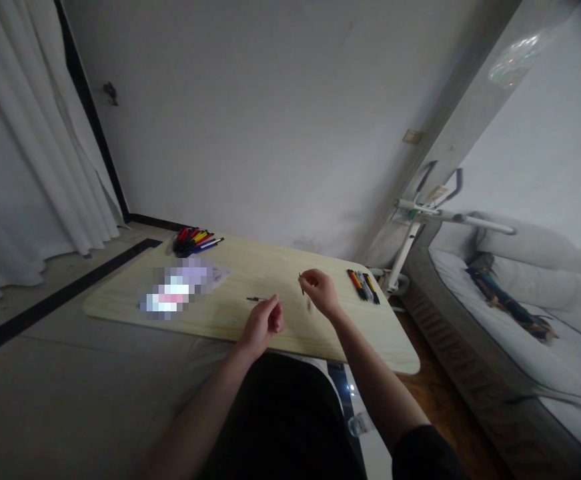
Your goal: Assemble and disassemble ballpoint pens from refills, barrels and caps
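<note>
A pale wooden table [230,280] lies low in front of me. My left hand [263,323] is closed over its near middle and pinches a thin dark pen part [256,299] that sticks out to the left. My right hand [320,290] is closed a little to the right, pinching a small thin dark piece [301,283] that points upward. The two hands are apart.
A bundle of coloured pens [195,241] lies at the table's far left corner. A few pens [363,285] lie at the right edge. A blurred patch [180,290] covers something left of centre. A bed [520,313] stands to the right, curtains [25,153] at left.
</note>
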`<state>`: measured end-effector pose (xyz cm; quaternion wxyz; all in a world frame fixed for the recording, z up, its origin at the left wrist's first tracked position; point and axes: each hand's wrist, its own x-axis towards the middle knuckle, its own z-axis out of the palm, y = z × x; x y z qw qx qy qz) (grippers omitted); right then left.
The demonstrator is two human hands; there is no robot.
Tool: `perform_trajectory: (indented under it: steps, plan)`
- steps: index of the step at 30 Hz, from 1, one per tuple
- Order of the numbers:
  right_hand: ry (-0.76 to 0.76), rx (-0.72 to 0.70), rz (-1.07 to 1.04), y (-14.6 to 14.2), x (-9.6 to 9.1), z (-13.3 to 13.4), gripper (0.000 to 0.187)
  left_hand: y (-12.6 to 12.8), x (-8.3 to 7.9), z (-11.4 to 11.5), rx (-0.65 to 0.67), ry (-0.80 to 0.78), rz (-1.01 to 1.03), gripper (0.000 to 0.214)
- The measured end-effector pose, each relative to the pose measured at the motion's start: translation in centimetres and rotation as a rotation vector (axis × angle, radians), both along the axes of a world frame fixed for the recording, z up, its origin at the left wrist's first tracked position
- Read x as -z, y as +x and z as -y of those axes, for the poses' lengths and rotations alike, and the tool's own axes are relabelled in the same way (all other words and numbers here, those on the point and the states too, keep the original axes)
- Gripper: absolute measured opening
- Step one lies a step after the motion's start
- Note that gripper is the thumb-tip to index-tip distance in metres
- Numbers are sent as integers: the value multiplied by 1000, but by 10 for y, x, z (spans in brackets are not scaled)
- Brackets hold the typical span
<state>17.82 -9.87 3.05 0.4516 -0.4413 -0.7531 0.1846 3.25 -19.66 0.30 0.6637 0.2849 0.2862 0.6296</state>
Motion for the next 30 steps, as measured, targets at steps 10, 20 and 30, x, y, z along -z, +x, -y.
perform_trajectory:
  steps: [10,20,30]
  plan:
    - [387,-170,456,12,-8,32,10,0,2,-1,-19,14,19,28]
    - [476,-261,785,22,2,43,14,1,-4,1,-36,10,45,29]
    - [460,-324,918,24,4,42,12,1,0,-2,-60,26,49,29]
